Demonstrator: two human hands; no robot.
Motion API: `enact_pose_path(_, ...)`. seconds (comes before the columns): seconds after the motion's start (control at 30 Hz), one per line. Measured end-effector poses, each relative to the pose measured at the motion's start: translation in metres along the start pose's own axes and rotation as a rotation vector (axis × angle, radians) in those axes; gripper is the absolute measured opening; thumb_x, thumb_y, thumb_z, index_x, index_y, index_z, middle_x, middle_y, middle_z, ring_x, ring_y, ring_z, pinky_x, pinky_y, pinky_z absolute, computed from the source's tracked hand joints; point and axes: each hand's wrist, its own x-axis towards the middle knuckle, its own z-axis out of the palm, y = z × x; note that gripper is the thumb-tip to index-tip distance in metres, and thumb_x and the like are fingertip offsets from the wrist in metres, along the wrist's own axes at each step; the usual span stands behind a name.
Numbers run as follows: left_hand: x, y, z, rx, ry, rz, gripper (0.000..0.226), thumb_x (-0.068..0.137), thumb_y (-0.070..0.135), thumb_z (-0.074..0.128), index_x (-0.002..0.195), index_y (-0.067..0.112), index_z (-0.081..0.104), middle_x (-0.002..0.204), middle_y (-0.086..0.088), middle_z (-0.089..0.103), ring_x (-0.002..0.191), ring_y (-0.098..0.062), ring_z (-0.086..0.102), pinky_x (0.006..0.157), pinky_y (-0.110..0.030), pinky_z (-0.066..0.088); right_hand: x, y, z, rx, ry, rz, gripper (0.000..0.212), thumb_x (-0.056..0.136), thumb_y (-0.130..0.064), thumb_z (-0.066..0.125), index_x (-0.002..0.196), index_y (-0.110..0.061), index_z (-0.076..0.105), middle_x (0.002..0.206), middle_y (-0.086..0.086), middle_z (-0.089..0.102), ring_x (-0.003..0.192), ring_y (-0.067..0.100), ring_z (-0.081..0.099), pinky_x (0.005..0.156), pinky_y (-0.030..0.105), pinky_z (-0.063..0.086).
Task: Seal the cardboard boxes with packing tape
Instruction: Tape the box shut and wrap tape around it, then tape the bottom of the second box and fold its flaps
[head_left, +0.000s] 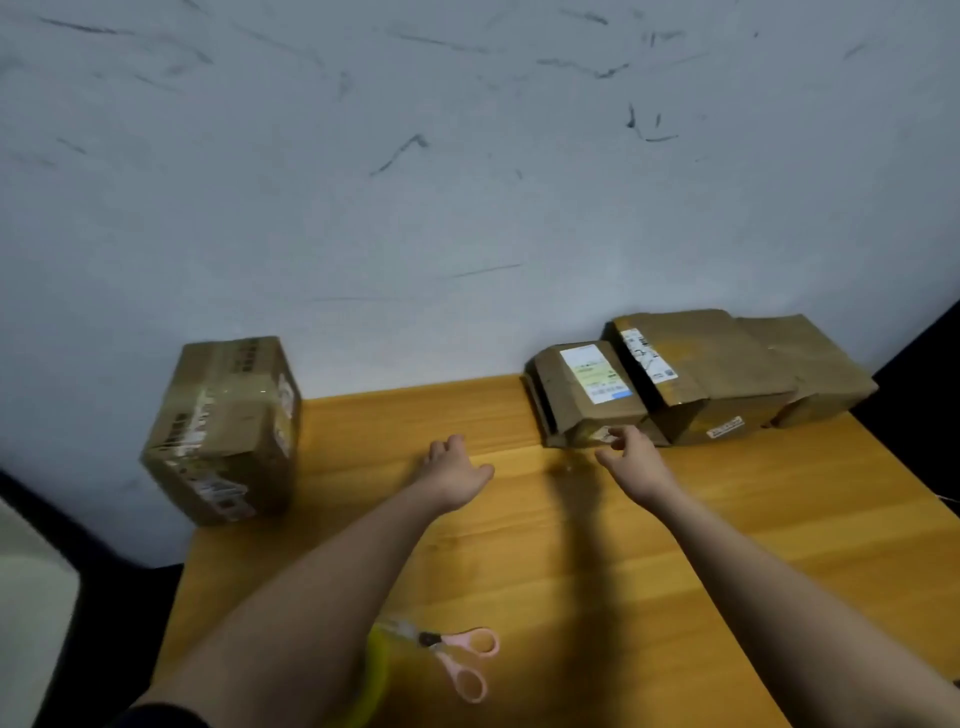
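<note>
Orange wooden table against scuffed grey-white wall; pale cushion-like object at far left edge.

Right hand touching a labelled cardboard box on the wooden table, left hand open beside it, pink scissors near.

Two bare forearms reach in from the near edge, uncovered from elbow to wrist. The left hand and the right hand wear no gloves, rings, watch or wristband. At the near left corner, a dark sleeve edge shows on the left upper arm; its fabric is too dim to tell.
</note>
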Motion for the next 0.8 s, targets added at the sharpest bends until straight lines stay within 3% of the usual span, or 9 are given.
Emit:
enact_pose_path(0.17,0.04,0.081,0.046,-0.211,0.029,-0.107,0.076,0.094,0.042,0.053,0.152,0.012,0.014,0.156,-0.014,0.017,0.142,-0.034,0.021,0.115,-0.045,0.026,0.056,0.038,-0.022,0.145,-0.006,0.092,0.063,0.095,-0.036,0.057,0.143,-0.001,0.034,0.145,0.021,0.037,0.131,0.036,0.04,0.11,0.044,0.034)
enact_pose_path(0.33,0.067,0.133,0.105,-0.281,-0.046,-0.235,0.081,0.095,0.043,0.051,0.153,0.008,0.008,0.159,-0.016,0.008,0.146,-0.034,0.014,0.117,-0.047,0.021,0.091,0.071,-0.013,0.263,-0.091,0.181,0.069,0.097,-0.043,0.05,0.146,0.0,0.026,0.153,0.019,0.026,0.14,0.034,0.029,0.113,0.04,0.026)
enact_pose_path(0.5,0.104,0.153,0.132,-0.585,0.012,-0.388,0.07,0.094,0.043,0.052,0.149,0.009,0.026,0.151,-0.013,0.034,0.135,-0.032,0.037,0.111,-0.043,0.035,0.127,0.081,-0.012,0.419,-0.041,0.229,0.067,0.098,-0.041,0.051,0.149,-0.006,0.025,0.155,0.015,0.022,0.141,0.031,0.025,0.113,0.037,0.024)
enact_pose_path(0.6,0.119,0.164,0.133,-0.969,0.033,-0.506,0.056,0.094,0.047,0.05,0.134,0.009,0.05,0.128,-0.012,0.058,0.113,-0.029,0.056,0.082,-0.036,0.05,0.148,0.083,-0.008,0.462,-0.05,0.277,0.072,0.097,-0.046,0.049,0.151,-0.007,0.023,0.156,0.016,0.022,0.143,0.032,0.023,0.114,0.039,0.023)
enact_pose_path(0.63,0.125,0.167,0.134,-1.093,0.017,-0.515,0.059,0.09,0.055,0.051,0.129,0.011,0.056,0.12,-0.013,0.063,0.107,-0.029,0.06,0.078,-0.034,0.051,0.155,0.083,-0.006,0.464,-0.063,0.296,0.073,0.097,-0.047,0.048,0.151,-0.006,0.022,0.157,0.016,0.021,0.144,0.031,0.021,0.115,0.038,0.021)
enact_pose_path(0.7,0.147,0.159,0.149,-1.216,0.03,-0.539,0.081,0.066,0.076,0.058,0.123,0.018,0.061,0.112,-0.012,0.067,0.103,-0.031,0.063,0.088,-0.041,0.051,0.164,0.083,-0.001,0.493,-0.082,0.32,0.074,0.097,-0.049,0.046,0.152,-0.006,0.022,0.158,0.014,0.02,0.145,0.029,0.018,0.116,0.037,0.017)
enact_pose_path(0.77,0.172,0.148,0.167,-1.314,0.034,-0.595,0.115,0.035,0.089,0.063,0.128,0.022,0.058,0.12,-0.01,0.063,0.109,-0.032,0.058,0.095,-0.047,0.044,0.171,0.084,0.004,0.524,-0.071,0.31,0.073,0.097,-0.05,0.047,0.151,-0.006,0.024,0.157,0.013,0.022,0.145,0.028,0.018,0.118,0.037,0.014)
enact_pose_path(0.8,0.17,0.154,0.166,-1.349,0.033,-0.619,0.119,0.034,0.09,0.062,0.131,0.022,0.054,0.126,-0.009,0.059,0.114,-0.031,0.054,0.094,-0.047,0.042,0.173,0.085,0.008,0.526,-0.059,0.303,0.072,0.096,-0.05,0.048,0.15,-0.007,0.026,0.156,0.014,0.024,0.145,0.028,0.02,0.119,0.039,0.014)
